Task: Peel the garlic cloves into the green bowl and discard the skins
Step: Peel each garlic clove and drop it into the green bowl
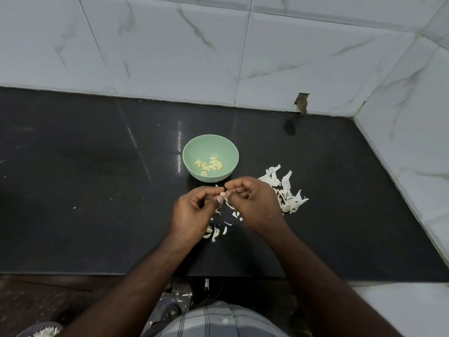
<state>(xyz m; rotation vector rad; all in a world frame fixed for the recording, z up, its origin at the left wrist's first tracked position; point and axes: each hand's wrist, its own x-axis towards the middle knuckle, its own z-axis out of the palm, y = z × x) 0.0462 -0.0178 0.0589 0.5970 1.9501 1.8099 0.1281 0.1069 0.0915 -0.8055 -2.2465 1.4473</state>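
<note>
1. Just in front of the green bowl [210,158], a garlic clove [222,194] is pinched between the fingertips of the left hand [194,210] and the right hand [252,203], above the black counter [97,190].
2. Peeled cloves [209,165] are seen lying in the bowl; skins [283,190] are scattered to the right and under the hands.
3. The small clove could be squeezed out of the pinch and lost among the skins.
4. Loose skin could be flicked into the bowl, which stands near.
5. More scraps could be dropped to the floor, where some skin bits [181,297] already lie.
</note>
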